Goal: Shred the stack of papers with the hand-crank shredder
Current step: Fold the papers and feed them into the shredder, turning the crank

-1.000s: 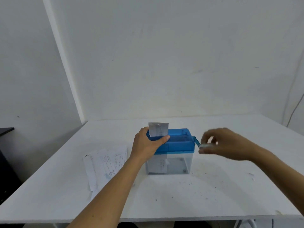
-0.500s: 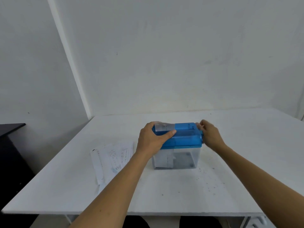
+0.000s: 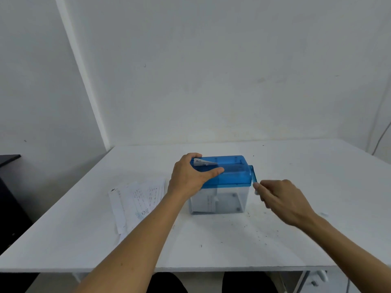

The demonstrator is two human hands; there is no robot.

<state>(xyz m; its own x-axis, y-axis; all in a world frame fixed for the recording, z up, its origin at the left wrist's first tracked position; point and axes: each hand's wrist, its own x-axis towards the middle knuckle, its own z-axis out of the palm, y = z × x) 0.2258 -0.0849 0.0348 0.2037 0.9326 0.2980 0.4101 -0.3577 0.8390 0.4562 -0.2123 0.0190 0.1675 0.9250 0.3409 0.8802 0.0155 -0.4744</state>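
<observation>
White wall (image 3: 211, 70) is rising behind a white table (image 3: 211, 254), and I am watching a person working at it from the near edge. The shredder (image 3: 228, 187) is sitting upright near the middle of the table. Its lid (image 3: 234, 174) is showing as see-through blue plastic with a rounded top, and it is capping a clear, box-shaped bin (image 3: 230, 200). Pale shreds are lying inside the bin, mostly toward its left side. A small white scrap (image 3: 203, 162) is poking out of the slot at the lid's left end, leaning over to the right.

The left hand (image 3: 188, 176) is gripping the lid's left end, thumb stretching along the near face and fingers wrapping over the top by the scrap. A blue crank (image 3: 252, 175) is hanging down from the lid's right side. The right hand (image 3: 281, 199) is reaching in from the right, its fingers curling tight and pinching the crank's lower end, where a pale knob is just showing.

Papers (image 3: 137, 199) are lying flat in a loose, fanned stack to the left of the shredder, near the left forearm but apart from the bin; faint print is showing on them, too small to read. Dark specks (image 3: 260, 235) are dotting the table in front of and to the right of the shredder. A dark cabinet (image 3: 8, 187) is standing off the table's left side.
</observation>
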